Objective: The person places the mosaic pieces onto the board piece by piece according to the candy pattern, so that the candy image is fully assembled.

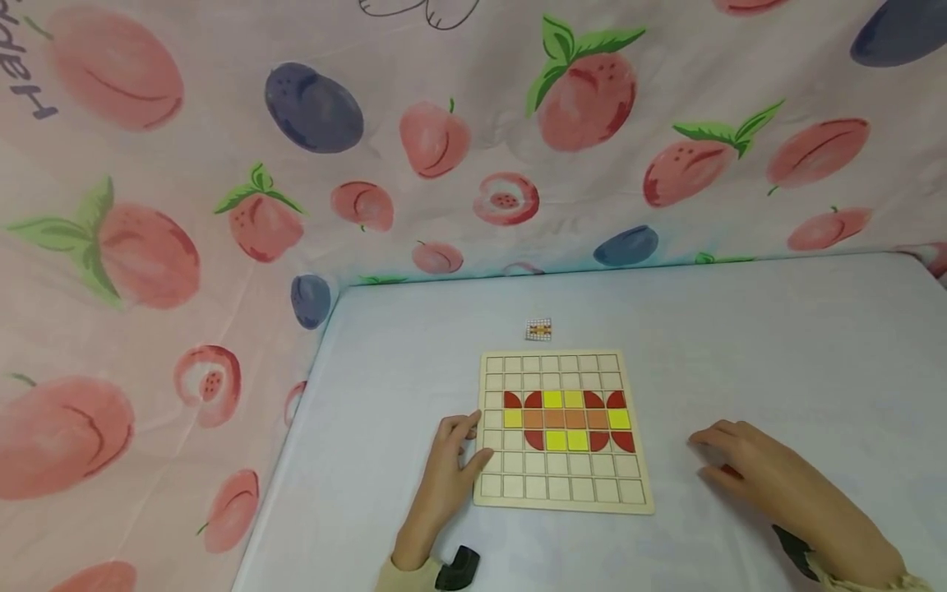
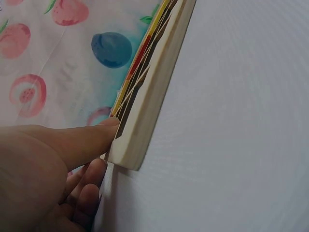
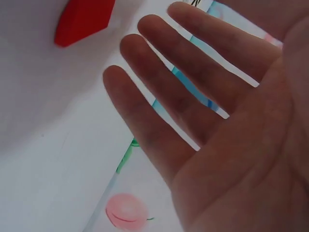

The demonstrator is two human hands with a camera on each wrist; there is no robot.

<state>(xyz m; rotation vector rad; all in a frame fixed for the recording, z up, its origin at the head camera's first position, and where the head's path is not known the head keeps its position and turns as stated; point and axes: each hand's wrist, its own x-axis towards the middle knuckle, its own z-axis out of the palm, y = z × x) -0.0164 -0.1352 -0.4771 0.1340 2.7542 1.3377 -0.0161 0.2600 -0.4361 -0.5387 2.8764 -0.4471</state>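
A square wooden grid board lies on the table, filled across its middle rows with red rounded pieces, yellow squares and orange squares. My left hand holds the board's left edge, its thumb over the rim and its fingers at the side; the left wrist view has the thumb at the board's corner. To the right of the board, my right hand hovers low over the table. Its fingers are straight and spread, near a red piece that the hand partly covers in the head view.
A small card with a printed grid pattern lies just beyond the board's far edge. Fruit-print cloth rises behind and along the left of the white table. A black band shows at the left wrist.
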